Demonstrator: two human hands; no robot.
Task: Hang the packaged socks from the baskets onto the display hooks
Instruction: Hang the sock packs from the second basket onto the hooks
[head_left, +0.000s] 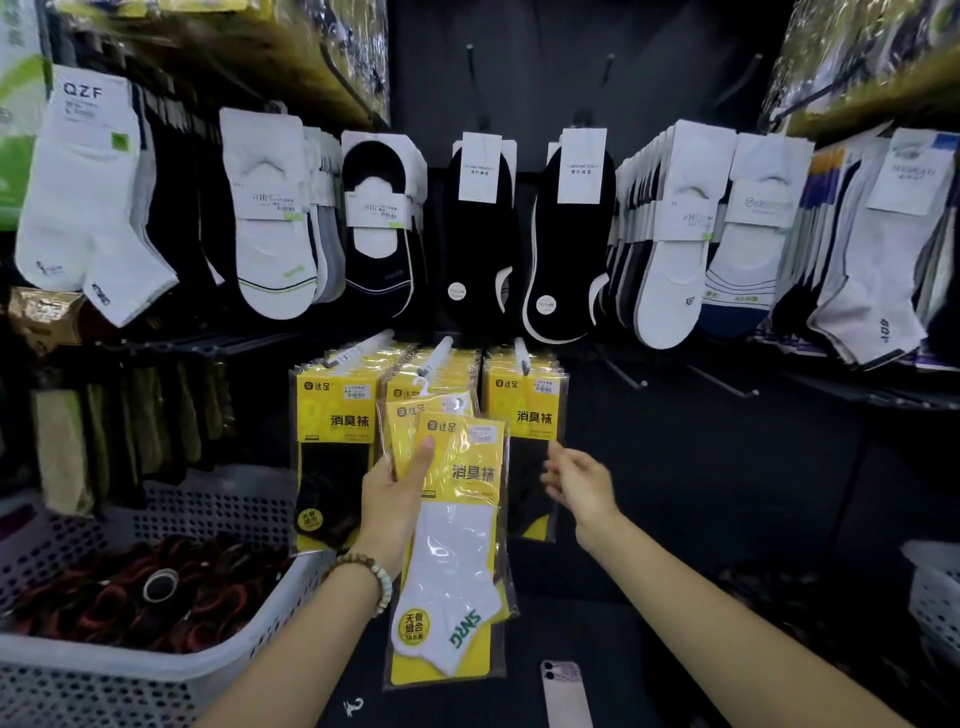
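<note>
My left hand (396, 499) grips a small stack of yellow sock packs (457, 525) with a white sock showing in the front one, held up just below the middle display hook (435, 357). My right hand (579, 480) hovers to the right of the stack, fingers spread and holding nothing, its fingertips near the packs hanging on the right hook (521, 356). Yellow packs with black socks (332, 441) hang from the left hook (358, 349). A white perforated basket (156, 670) at lower left holds dark bundled items.
Rows of white and black socks (478, 228) hang on the rail above. Bare hooks (626, 376) stick out to the right of the yellow packs. A phone (566, 693) lies at the bottom centre. Another white basket (935, 587) sits at the far right.
</note>
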